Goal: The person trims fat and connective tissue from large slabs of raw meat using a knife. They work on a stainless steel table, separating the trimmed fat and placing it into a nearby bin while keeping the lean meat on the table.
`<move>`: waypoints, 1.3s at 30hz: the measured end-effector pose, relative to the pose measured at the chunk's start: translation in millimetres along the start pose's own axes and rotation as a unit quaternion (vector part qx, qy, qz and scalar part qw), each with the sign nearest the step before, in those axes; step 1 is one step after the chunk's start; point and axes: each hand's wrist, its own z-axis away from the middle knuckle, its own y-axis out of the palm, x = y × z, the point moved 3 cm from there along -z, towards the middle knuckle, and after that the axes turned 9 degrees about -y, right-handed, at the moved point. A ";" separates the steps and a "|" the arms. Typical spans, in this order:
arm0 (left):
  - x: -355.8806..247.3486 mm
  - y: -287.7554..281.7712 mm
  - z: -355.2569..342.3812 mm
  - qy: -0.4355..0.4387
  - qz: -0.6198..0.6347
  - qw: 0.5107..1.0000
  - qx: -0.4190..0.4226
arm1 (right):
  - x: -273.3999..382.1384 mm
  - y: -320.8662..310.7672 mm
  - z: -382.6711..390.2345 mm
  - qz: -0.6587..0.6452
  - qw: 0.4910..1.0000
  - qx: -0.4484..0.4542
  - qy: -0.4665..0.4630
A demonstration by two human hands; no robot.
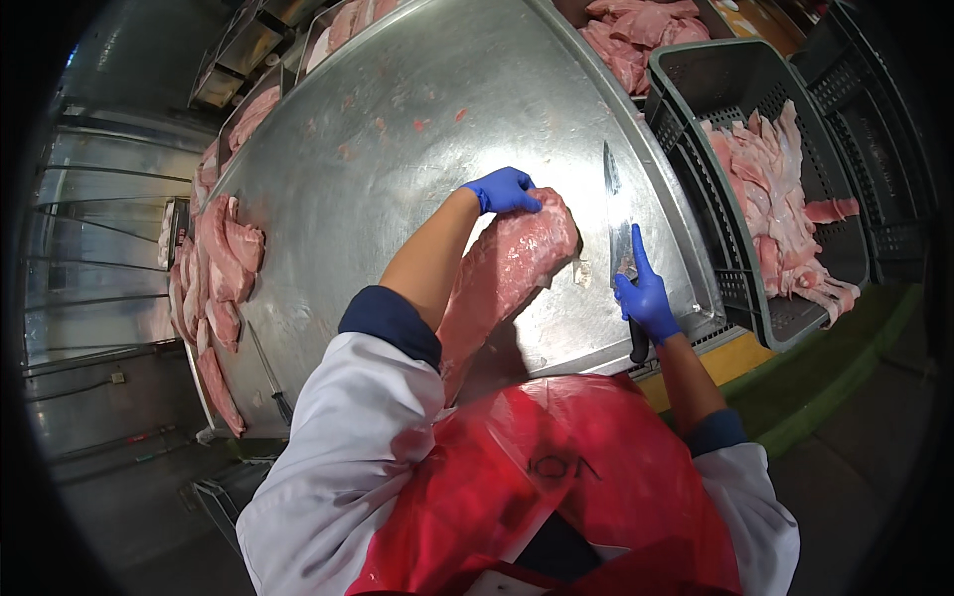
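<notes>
My left hand (505,191), in a blue glove, is closed on the far end of a long slab of raw meat (505,270). The slab runs back toward my red apron, and my left forearm hides part of it. To the right, my blue-gloved right hand (648,301) grips a knife (613,204) by its black handle. Its index finger points forward beside the blade. The long blade points away from me, apart from the meat. A small pale scrap (582,272) lies on the metal between meat and knife.
The steel table (417,89) has a raised right rim. Raw meat pieces (231,253) and a thin dark-handled rod (266,370) lie at its left. A grey perforated crate (750,288) of pale trimmings (760,174) stands right. More meat (646,35) sits at the back.
</notes>
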 end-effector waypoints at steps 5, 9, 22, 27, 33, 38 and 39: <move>-57.4 9.5 32.2 0.063 -0.119 0.991 -0.015 | -1.7 5.4 -13.4 0.007 0.996 -0.025 0.083; -68.8 11.7 53.3 0.104 -0.122 0.984 -0.084 | 21.3 25.6 -40.1 -0.117 0.987 -0.036 0.109; -75.1 9.1 79.5 0.128 -0.103 0.979 -0.123 | 58.4 62.8 -43.7 -0.113 0.974 0.152 0.122; -73.6 -9.1 105.2 0.105 0.020 0.984 -0.144 | 30.4 102.2 -41.2 -0.005 0.964 0.236 0.120; -77.9 -20.8 154.2 0.192 0.099 0.963 -0.162 | 40.5 141.9 -38.7 0.021 0.940 0.308 0.143; -67.2 -45.3 205.5 0.199 0.141 0.944 -0.224 | 73.7 149.4 19.4 0.116 0.866 0.471 0.121; -66.7 -52.4 218.9 0.201 0.155 0.938 -0.235 | 75.4 146.0 41.6 0.096 0.858 0.482 0.151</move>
